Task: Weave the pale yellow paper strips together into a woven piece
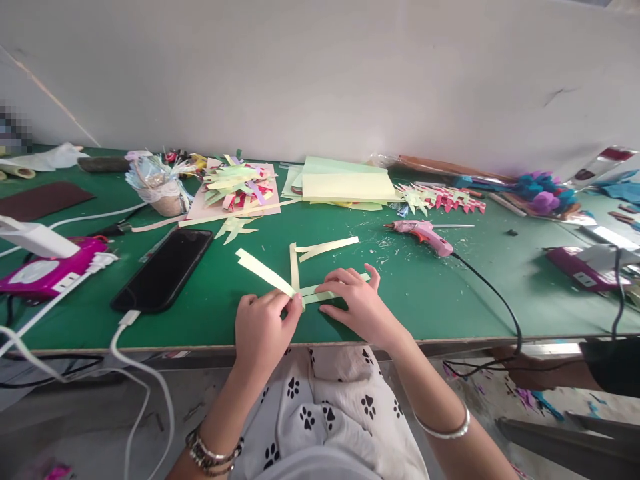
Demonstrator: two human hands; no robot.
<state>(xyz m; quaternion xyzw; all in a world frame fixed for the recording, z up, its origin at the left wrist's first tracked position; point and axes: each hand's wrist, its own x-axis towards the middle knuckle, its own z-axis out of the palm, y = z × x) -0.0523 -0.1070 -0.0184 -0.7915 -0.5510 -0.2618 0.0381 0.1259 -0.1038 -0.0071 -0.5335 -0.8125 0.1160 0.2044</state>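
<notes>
Near the table's front edge, my left hand (267,327) pinches the joined end of pale paper strips. From there a cream strip pair (265,271) points up and left. Light green strips (323,295) run to the right, under my right hand (357,300), whose fingers are spread and resting on them. A separate cream strip (295,267) stands upright in view just above the joint, and a folded cream strip (327,247) lies beyond it to the right. A pink glue gun (425,237) lies on the table at the right.
A black phone (165,270) and purple power strip (57,267) with white cables lie left. Behind are a paper-strip pile (237,187), paper sheets (347,187) and a wrapped pot (163,190). Another person's arm (545,370) is at lower right.
</notes>
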